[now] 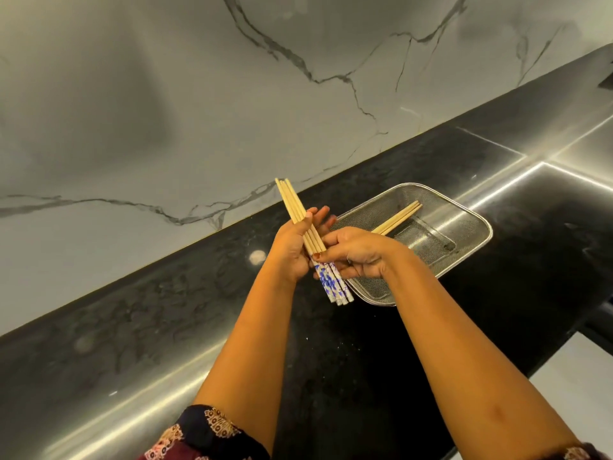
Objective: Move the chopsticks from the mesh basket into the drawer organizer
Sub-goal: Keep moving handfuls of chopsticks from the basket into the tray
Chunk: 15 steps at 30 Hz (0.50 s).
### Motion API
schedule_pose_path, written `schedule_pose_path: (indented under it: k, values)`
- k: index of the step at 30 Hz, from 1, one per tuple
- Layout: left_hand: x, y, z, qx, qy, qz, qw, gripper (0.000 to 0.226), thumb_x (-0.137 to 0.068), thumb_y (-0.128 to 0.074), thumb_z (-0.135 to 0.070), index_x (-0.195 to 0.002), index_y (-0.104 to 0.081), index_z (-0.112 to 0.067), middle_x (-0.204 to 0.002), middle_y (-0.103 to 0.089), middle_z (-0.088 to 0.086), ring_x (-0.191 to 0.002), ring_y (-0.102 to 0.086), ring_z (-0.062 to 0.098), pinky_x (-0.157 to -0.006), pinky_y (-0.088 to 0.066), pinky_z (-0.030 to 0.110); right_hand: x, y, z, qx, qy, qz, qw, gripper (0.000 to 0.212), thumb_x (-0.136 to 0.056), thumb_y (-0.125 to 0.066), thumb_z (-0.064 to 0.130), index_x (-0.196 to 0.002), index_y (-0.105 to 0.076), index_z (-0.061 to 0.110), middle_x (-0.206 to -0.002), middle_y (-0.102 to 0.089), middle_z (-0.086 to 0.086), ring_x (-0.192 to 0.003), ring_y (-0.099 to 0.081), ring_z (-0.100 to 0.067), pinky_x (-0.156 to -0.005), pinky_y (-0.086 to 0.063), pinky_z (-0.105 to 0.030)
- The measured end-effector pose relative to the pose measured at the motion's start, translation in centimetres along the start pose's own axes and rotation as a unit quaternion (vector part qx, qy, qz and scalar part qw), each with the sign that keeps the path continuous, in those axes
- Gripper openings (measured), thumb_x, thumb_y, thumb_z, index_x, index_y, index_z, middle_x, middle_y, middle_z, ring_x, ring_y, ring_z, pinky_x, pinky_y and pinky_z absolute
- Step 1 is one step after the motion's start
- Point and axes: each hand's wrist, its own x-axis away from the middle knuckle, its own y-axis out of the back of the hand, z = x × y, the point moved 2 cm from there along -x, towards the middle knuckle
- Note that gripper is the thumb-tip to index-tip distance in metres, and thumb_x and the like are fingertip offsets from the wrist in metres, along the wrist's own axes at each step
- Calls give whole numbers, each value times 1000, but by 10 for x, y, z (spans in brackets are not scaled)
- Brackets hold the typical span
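My left hand (292, 250) holds a bundle of several wooden chopsticks (295, 207) with blue-and-white patterned ends, tips pointing up and away. My right hand (358, 254) pinches the same bundle near its patterned ends, just left of the mesh basket (464, 224). The steel mesh basket sits on the black counter and has a couple more chopsticks (398, 217) lying in it, partly hidden behind my right hand. No drawer organizer is in view.
The black polished countertop (166, 310) runs diagonally across the view, with a grey-veined marble wall (199, 111) behind it. A counter edge and pale floor show at the lower right.
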Motion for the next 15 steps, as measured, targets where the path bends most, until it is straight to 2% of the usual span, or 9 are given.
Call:
schedule_pose_path:
  k: [2, 5, 7, 10, 12, 15]
  values:
    - [3, 3, -7, 44, -26, -21, 998, 15, -98, -38, -14, -98, -53, -12, -93, -68, 4, -101, -62, 24, -75, -52, 36, 0, -6, -5, -70, 22, -23, 997, 15, -90, -63, 17, -99, -69, 6, -74, -75, -8, -66, -73, -14, -57, -60, -24]
    - [6, 9, -22, 92, -86, -47, 991, 15, -98, -37, -14, -97, -52, -13, -93, -68, 2, -95, -66, 21, -77, -52, 37, -6, -19, -18, -241, 40, -104, 964, 38, -90, -59, 44, -90, -69, 7, -67, -72, -6, -57, -69, -13, -51, -56, -21]
    - [10, 12, -31, 121, -121, -58, 984, 15, -98, -38, -14, -96, -53, -14, -93, -68, 2, -92, -68, 18, -76, -52, 37, -11, -27, -26, -364, 66, -157, 916, 49, -92, -50, 53, -91, -67, 7, -66, -72, -4, -60, -68, -15, -54, -56, -24]
    - [16, 13, -35, 135, -155, -62, 977, 14, -98, -39, -14, -100, -54, -14, -93, -69, 1, -87, -69, 16, -78, -52, 37, -16, -40, -29, -502, 126, -172, 838, 57, -95, -38, 56, -93, -65, 6, -75, -72, -8, -74, -70, -20, -63, -57, -30]
    - [22, 12, -30, 128, -161, -53, 977, 14, -98, -39, -14, -101, -53, -14, -95, -68, 1, -89, -68, 17, -80, -52, 36, -19, -48, -25, -536, 147, -166, 815, 59, -96, -34, 56, -96, -64, 5, -86, -69, -11, -84, -68, -23, -70, -55, -33]
    - [31, 13, -23, 129, -162, -51, 977, 14, -98, -39, -14, -100, -53, -14, -94, -68, 2, -89, -69, 18, -78, -53, 36, -18, -58, -21, -553, 162, -159, 801, 61, -96, -32, 57, -97, -63, 4, -90, -67, -12, -88, -66, -23, -83, -55, -36]
